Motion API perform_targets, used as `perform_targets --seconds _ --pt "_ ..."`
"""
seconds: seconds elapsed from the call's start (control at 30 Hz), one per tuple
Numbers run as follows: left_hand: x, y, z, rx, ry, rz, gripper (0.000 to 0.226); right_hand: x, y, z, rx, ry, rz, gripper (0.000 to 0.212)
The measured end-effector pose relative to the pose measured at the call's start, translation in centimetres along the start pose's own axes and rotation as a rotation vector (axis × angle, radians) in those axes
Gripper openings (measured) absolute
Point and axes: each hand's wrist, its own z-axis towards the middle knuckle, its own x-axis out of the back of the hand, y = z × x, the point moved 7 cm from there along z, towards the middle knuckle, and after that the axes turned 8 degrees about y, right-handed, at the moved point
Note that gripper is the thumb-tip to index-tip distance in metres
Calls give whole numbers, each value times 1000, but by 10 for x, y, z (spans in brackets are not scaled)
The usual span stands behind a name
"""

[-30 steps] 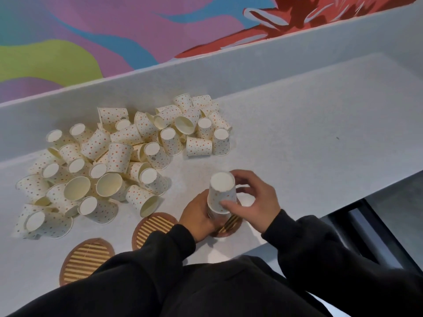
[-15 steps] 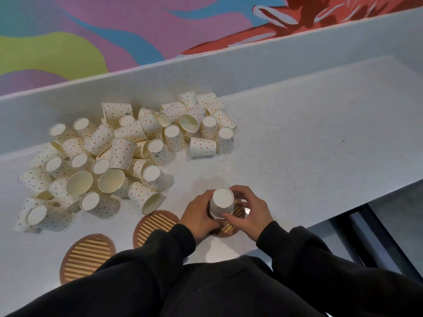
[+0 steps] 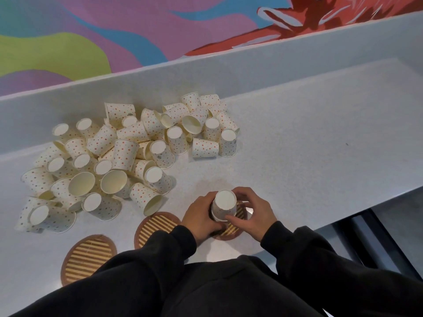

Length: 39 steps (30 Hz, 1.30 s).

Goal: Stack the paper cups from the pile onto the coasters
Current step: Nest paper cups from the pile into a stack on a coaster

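So on the left there's the pile of dotted paper cups (image 3: 119,156), tipped every which way on the bench (image 3: 309,133), with a colourful mural (image 3: 114,30) behind. In front of it sit a left coaster (image 3: 88,259) and a middle coaster (image 3: 155,225), both bare. Then the left hand (image 3: 199,218) and right hand (image 3: 254,213) are both curled round an upside-down cup stack (image 3: 224,205) on the right coaster (image 3: 231,231). A second ago the top cup was held higher; now it's pushed down. The hands cover most of that coaster, and I can't tell how many cups are nested. A black sleeve (image 3: 137,271) clips the left coaster's edge.
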Motion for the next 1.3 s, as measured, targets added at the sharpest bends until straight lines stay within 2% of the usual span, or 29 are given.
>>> perform_targets --seconds 0.1,0.2,0.3,0.4,0.5,0.63,0.73,0.83,0.97,1.03,1.1,1.2,1.3 --pt "1 1 2 -6 -43 -9 86 -1 5 3 -8 -34 -17 64" --pt "11 2 11 -47 -145 57 96 -2 17 11 -8 -168 -144 82" --pt "44 3 29 -45 -80 168 87 8 36 30 -19 -228 -307 89" --pt "78 20 57 -155 87 300 67 20 42 61 -89 -154 -339 84" --pt "95 42 96 -256 192 415 63 29 33 102 -189 22 -233 73" --pt "84 57 140 -328 137 665 74 28 16 154 -248 159 -96 81" --pt "70 47 155 -321 69 884 77 23 1 175 -213 181 -48 86" --pt "63 34 154 -284 62 959 76 15 -9 183 -162 159 -46 83" --pt "57 18 144 -231 43 946 59 6 1 180 -157 106 -142 71" --pt "58 14 141 -172 17 911 59 6 6 175 -168 116 -135 63" --pt "67 20 133 -105 58 811 65 10 7 168 -187 131 -107 58" --pt "87 48 109 -62 206 372 69 15 10 158 -183 125 -90 57" --pt "100 81 77 -80 218 -92 70 19 15 150 -194 111 -97 57"
